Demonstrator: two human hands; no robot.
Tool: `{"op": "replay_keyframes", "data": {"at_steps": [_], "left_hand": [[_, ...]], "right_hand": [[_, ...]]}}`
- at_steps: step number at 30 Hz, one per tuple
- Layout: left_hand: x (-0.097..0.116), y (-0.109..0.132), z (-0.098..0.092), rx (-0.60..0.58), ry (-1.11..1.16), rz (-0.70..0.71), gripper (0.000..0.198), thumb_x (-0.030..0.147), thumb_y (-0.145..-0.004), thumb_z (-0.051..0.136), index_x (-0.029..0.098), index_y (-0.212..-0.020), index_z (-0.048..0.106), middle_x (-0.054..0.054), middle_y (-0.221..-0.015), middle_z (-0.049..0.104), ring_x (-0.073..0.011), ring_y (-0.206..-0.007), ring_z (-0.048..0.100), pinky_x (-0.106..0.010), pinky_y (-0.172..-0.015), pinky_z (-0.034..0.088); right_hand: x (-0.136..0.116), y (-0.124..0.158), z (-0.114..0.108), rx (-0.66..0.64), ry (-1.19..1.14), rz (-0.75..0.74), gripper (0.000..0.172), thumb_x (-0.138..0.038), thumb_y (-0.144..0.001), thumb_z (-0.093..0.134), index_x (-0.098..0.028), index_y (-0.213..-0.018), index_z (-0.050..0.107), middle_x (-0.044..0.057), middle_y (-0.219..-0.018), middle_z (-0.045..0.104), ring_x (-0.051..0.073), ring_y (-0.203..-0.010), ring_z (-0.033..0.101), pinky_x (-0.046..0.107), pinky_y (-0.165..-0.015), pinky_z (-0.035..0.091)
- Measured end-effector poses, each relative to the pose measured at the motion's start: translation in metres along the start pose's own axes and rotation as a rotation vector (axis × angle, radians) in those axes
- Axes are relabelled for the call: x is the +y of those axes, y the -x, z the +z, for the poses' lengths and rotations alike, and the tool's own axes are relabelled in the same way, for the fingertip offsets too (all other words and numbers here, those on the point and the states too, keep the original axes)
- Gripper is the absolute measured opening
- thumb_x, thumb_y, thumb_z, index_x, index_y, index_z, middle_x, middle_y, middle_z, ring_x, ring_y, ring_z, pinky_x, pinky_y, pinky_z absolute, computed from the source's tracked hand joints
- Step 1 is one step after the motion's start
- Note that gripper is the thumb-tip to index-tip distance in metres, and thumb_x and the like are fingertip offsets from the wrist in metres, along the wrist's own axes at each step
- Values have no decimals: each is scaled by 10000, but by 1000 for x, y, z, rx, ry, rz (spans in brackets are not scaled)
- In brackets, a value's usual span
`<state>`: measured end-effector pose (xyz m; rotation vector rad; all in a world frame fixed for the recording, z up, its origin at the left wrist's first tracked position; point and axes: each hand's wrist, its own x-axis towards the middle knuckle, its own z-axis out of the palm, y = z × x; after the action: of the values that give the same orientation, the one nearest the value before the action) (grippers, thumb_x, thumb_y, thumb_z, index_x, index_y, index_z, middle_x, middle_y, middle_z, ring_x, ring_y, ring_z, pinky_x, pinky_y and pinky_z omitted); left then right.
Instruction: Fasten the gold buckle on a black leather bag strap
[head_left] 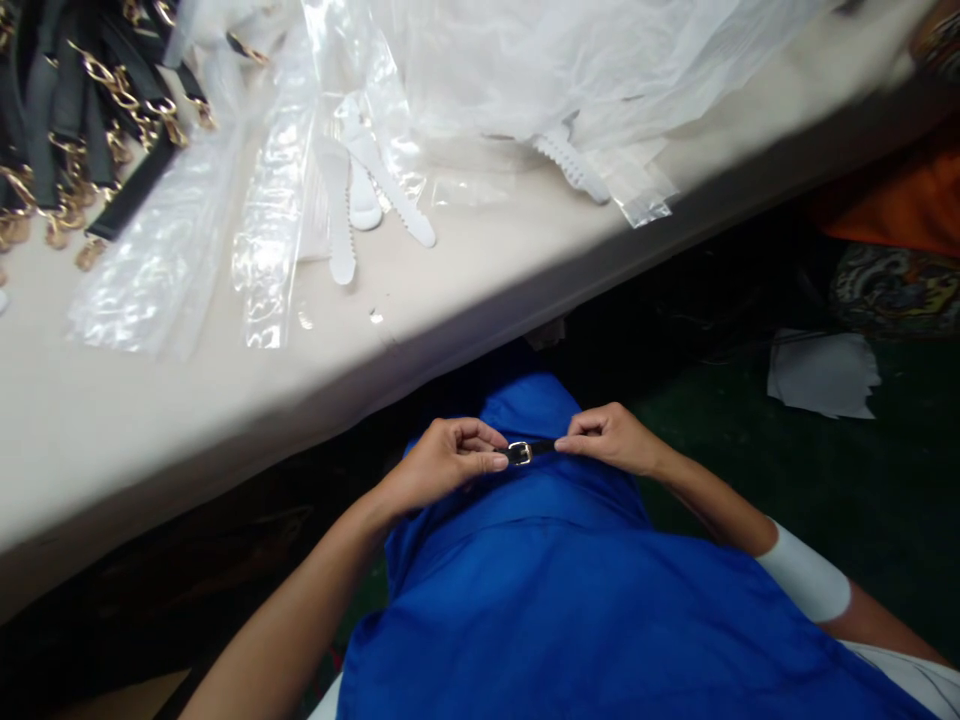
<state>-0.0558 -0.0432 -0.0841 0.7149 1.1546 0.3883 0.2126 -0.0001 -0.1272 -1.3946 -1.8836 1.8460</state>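
A short black strap with a gold-coloured buckle (520, 453) is stretched between my two hands, above the blue cloth (540, 600) over my lap. My left hand (448, 460) pinches the strap's end beside the buckle between thumb and fingers. On the other side, my right hand (609, 438) grips the strap's opposite end with its fingertips. The buckle lies in the gap between the hands, nearer the left one. Both hands are below the table's front edge.
The pale table (420, 290) bears clear plastic bags (277, 200), white toothed strips (341, 215) and a pile of black straps with gold clasps (71, 90) at far left. White paper (823, 372) lies on the green floor at right.
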Motion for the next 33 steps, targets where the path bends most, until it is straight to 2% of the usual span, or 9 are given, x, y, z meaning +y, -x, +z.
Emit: {"op": "replay_keyframes", "data": {"at_steps": [4,8,12,15,18,21,24,29,33], "left_hand": [[2,-18,8,-145,-65,-5,392,341,-705,783,132,-1007,645,-38,-728,670,-116,-545,561,-195,-456,447],[1,-27,6,-258,-103,39,354,471,-850,614,119,-877,649,-32,-592,636,-106,-474,546,-206,-491,453],[-7,-18,-12,-160,-62,21,430,532,-909,486,136,-941,650,-57,-641,669,-144,-542,613,-235,-542,489],[-15,-1,-32,-88,-87,44,400,494,-905,523,133,-1017,655,-79,-769,705,-124,-549,575,-219,-528,451],[-21,20,-51,21,-88,54,407,490,-910,516,126,-989,679,-90,-796,701,-120,-571,551,-218,-550,438],[-23,41,-67,140,-103,53,382,477,-890,557,145,-1035,678,-60,-745,676,-131,-602,557,-222,-576,444],[-27,55,-76,149,-117,52,351,397,-811,684,158,-1068,678,-36,-788,658,-130,-658,562,-229,-630,453],[-36,62,-78,134,-210,65,453,374,-869,597,155,-1266,598,-37,-814,652,-156,-722,573,-271,-717,471],[-32,69,-78,188,-425,134,477,414,-925,506,210,-1355,536,-78,-1097,667,-210,-925,601,-325,-868,468]], "right_hand": [[-8,-7,3,157,273,-262,301,-392,-821,720,-217,-1066,727,74,-1079,676,208,-925,631,296,-773,503],[-26,-13,21,-84,192,-487,659,-323,-828,731,-247,-1421,453,102,-1325,574,251,-1199,550,374,-1010,462],[-23,-19,33,-172,35,-352,436,-261,-885,655,-230,-1313,579,67,-1091,684,188,-916,658,290,-833,520],[-15,-23,35,-218,-149,-184,330,-318,-892,629,-177,-1188,669,35,-875,666,113,-654,592,228,-644,487],[-9,-26,28,-156,-335,-53,370,-392,-869,632,-149,-1143,684,42,-836,663,93,-584,518,213,-555,437],[2,-26,9,17,-383,15,392,-430,-803,702,-162,-1089,703,33,-780,662,100,-580,497,222,-557,426],[21,-26,-12,166,-351,73,379,-450,-757,749,-214,-1053,719,28,-756,650,125,-624,519,232,-569,432],[39,-28,-21,164,-189,123,495,-577,-704,747,-215,-1041,727,68,-803,679,194,-684,591,301,-609,490],[32,-32,-12,102,4,-25,447,-589,-761,688,-206,-986,736,82,-974,690,261,-902,638,364,-805,516]]}}
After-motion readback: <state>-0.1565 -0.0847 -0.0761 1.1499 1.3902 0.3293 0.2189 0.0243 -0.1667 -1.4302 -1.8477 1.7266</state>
